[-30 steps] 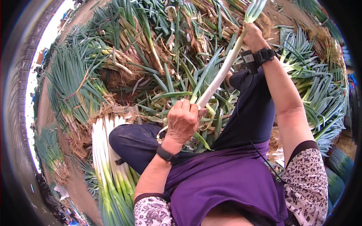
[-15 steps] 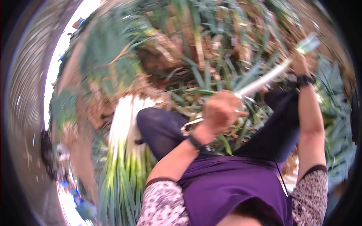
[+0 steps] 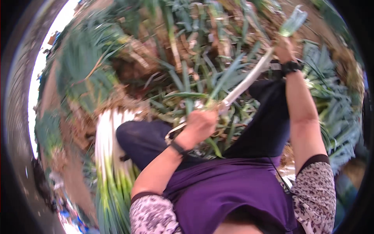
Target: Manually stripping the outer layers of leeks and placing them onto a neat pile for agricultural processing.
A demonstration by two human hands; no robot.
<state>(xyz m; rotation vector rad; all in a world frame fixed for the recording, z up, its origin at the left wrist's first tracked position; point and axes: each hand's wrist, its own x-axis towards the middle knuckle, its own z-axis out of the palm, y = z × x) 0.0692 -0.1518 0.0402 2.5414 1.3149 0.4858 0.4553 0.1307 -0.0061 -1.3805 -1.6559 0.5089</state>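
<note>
A long white leek (image 3: 249, 80) slants between my two hands above my crossed legs. My right hand (image 3: 285, 50), far and to the right, is closed round its upper part, and a short green leaf end (image 3: 294, 22) sticks out beyond the fist. At the leek's lower end my left hand (image 3: 200, 125) is closed, its fingertips turned out of sight. Green leaves rise just beyond this fist, and a pale strip (image 3: 175, 129) loops beside it; whether the hand holds them too is unclear. Left of my knee lies a bundle of clean white leeks (image 3: 111, 144).
Untrimmed leeks with brown roots (image 3: 132, 50) are heaped along the far side. Loose leaves and peelings (image 3: 163, 105) litter the ground between my legs and the heap. More green leaves (image 3: 335, 105) lie to the right. A corrugated wall (image 3: 23, 117) runs along the left.
The view has shifted, so the whole scene sits further left and is less blurred. Both hands keep their closed grips, with the leek still stretched between them.
</note>
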